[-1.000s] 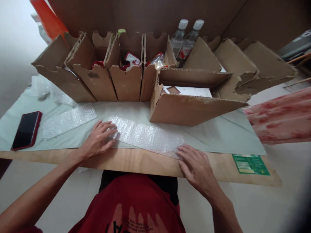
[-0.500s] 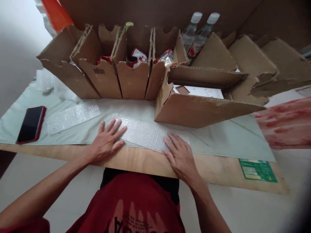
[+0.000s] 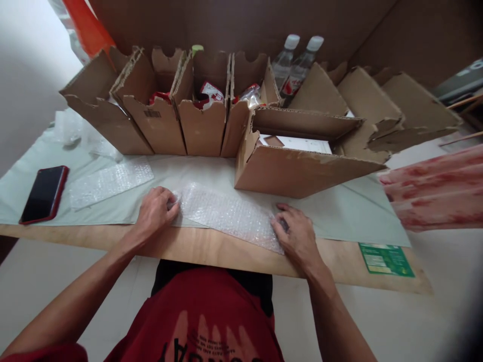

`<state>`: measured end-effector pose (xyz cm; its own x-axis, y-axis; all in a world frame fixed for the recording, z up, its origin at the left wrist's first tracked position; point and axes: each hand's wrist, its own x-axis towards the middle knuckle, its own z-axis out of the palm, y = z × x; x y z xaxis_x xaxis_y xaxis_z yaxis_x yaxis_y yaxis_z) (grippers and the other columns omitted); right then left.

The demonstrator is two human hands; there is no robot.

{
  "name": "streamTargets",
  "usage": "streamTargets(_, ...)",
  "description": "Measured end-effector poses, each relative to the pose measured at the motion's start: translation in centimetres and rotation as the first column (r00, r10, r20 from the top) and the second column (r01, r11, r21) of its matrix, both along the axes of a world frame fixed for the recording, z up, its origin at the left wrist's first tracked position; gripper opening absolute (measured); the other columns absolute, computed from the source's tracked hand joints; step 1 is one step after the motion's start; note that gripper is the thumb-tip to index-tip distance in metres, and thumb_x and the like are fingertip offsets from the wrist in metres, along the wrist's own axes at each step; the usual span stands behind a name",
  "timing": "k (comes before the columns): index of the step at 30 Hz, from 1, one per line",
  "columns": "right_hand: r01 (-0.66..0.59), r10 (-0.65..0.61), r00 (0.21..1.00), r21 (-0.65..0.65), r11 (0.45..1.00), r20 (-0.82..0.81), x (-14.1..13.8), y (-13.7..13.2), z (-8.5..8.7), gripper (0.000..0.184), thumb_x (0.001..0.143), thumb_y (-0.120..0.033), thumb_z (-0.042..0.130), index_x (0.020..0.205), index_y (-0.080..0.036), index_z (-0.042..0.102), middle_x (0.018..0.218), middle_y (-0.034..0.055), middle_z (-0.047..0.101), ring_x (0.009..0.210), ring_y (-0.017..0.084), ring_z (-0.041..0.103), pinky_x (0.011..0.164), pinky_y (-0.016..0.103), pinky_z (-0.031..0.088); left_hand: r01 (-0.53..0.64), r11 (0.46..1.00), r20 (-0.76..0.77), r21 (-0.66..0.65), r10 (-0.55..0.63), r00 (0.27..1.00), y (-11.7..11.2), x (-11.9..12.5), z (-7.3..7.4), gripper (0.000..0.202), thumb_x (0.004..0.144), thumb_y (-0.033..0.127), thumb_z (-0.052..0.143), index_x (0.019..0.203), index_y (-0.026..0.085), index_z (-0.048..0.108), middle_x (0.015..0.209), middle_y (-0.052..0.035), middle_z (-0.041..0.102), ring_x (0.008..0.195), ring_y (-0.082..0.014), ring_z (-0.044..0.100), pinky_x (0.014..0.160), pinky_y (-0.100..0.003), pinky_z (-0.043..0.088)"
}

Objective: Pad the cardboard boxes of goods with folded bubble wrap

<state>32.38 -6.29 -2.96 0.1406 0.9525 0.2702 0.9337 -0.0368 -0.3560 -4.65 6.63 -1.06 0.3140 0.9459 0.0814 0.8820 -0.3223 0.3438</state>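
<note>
A strip of clear bubble wrap (image 3: 226, 213) lies across the pale green sheet (image 3: 339, 208) near the front edge of the wooden table (image 3: 226, 251). My left hand (image 3: 154, 213) pinches its left end with fingers curled closed. At the strip's right end my right hand (image 3: 298, 236) grips it the same way. A low open cardboard box (image 3: 298, 171) sits just behind the strip, to the right.
A row of upright cardboard bins (image 3: 169, 120) holding red-and-white packets lines the back, with two plastic bottles (image 3: 294, 65) behind. A second bubble wrap sheet (image 3: 111, 182) and a dark phone (image 3: 44, 193) lie at left. A green label (image 3: 385, 259) is at right. Red patterned fabric (image 3: 437, 191) enters from the right.
Both hands lay flat on the bubble wrap half a second ago; now the fingers have curled and taken hold of its two ends, spread further apart.
</note>
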Motion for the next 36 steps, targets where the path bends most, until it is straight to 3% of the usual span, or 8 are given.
streamTargets(4,0.055,-0.055,0.989,-0.004,0.998,-0.140,-2.1,-4.0,2.0,0.019,0.095,-0.037,0.056,0.093,-0.023,0.068,0.087,0.0053,0.077,0.078,0.023,0.071,0.075,0.037,0.055,-0.074,0.992,0.219,-0.099,0.094,0.971,0.4,0.1,1.5,0.019,0.083,0.037,0.056,0.088,0.020,0.063,0.079,-0.0029,0.066,0.066,-0.0183,0.057,0.067,-0.032,0.047)
streamTargets(11,-0.133,0.106,0.897,-0.033,0.991,-0.429,-11.2,-8.9,2.1,0.050,0.098,-0.023,0.054,0.148,-0.022,0.053,0.132,0.0094,0.074,0.110,0.021,0.075,0.090,0.030,0.061,0.116,0.989,0.146,0.094,-0.129,0.981,6.5,6.1,3.2,0.037,0.087,0.020,0.055,0.122,0.019,0.066,0.104,-0.0071,0.075,0.084,-0.0206,0.068,0.081,-0.033,0.051)
streamTargets(17,-0.250,0.172,0.865,-0.108,0.962,-0.472,-13.0,-8.0,1.5,0.033,0.099,-0.017,0.049,0.120,-0.022,0.074,0.099,0.0064,0.080,0.083,0.019,0.077,0.072,0.029,0.062,0.126,0.991,0.034,0.035,-0.127,0.991,9.6,11.1,1.0,0.053,0.087,0.013,0.056,0.140,0.014,0.058,0.128,-0.0167,0.071,0.116,-0.0335,0.067,0.098,-0.045,0.052)
streamTargets(23,-0.276,0.040,0.722,-0.234,0.932,-0.690,-12.0,-7.7,3.0,0.026,0.096,-0.028,0.057,0.112,-0.022,0.077,0.099,0.0055,0.080,0.081,0.020,0.074,0.073,0.032,0.061,0.321,0.938,0.230,0.133,-0.345,0.910,2.2,4.1,1.5,0.052,0.088,0.016,0.052,0.140,0.016,0.058,0.138,-0.0170,0.063,0.131,-0.0338,0.058,0.112,-0.055,0.046)
streamTargets(28,-0.253,-0.278,0.377,-0.387,0.887,-0.884,-11.7,-7.1,3.1,0.032,0.096,-0.047,0.062,0.108,-0.023,0.078,0.089,0.0040,0.077,0.074,0.018,0.068,0.066,0.029,0.055,0.710,0.682,0.377,-0.177,-0.619,0.689,-8.5,-0.8,3.3,0.076,0.085,0.016,0.056,0.158,0.032,0.039,0.160,-0.0100,0.050,0.154,-0.0325,0.038,0.120,-0.059,0.042)
streamTargets(30,-0.243,-0.338,0.218,-0.387,0.890,-0.915,-11.8,-6.6,2.8,0.037,0.097,-0.052,0.061,0.107,-0.021,0.077,0.083,0.0034,0.075,0.072,0.017,0.066,0.067,0.028,0.053,0.681,0.724,0.416,-0.111,-0.588,0.694,-10.8,-0.2,2.8,0.074,0.087,0.019,0.062,0.157,0.029,0.039,0.152,-0.0132,0.058,0.146,-0.0329,0.048,0.116,-0.058,0.048)
streamTargets(33,-0.214,-0.302,0.063,-0.308,0.927,-0.951,-12.1,-5.8,2.3,0.043,0.098,-0.055,0.058,0.115,-0.018,0.073,0.085,0.0059,0.075,0.071,0.017,0.068,0.063,0.028,0.052,0.400,0.915,0.481,-0.053,-0.327,0.813,-11.4,2.1,1.0,0.044,0.094,0.017,0.057,0.137,0.024,0.060,0.117,-0.0100,0.076,0.107,-0.0243,0.072,0.091,-0.042,0.061)
streamTargets(36,-0.125,-0.214,0.139,-0.231,0.965,-0.967,-12.3,-5.9,2.0,0.046,0.102,-0.047,0.053,0.139,-0.021,0.058,0.100,0.0084,0.077,0.072,0.017,0.070,0.060,0.029,0.053,0.142,0.978,0.464,-0.150,-0.057,0.884,-10.2,4.0,-0.3,0.038,0.095,0.022,0.056,0.133,0.020,0.062,0.090,-0.0039,0.075,0.075,-0.0167,0.069,0.069,-0.030,0.057)
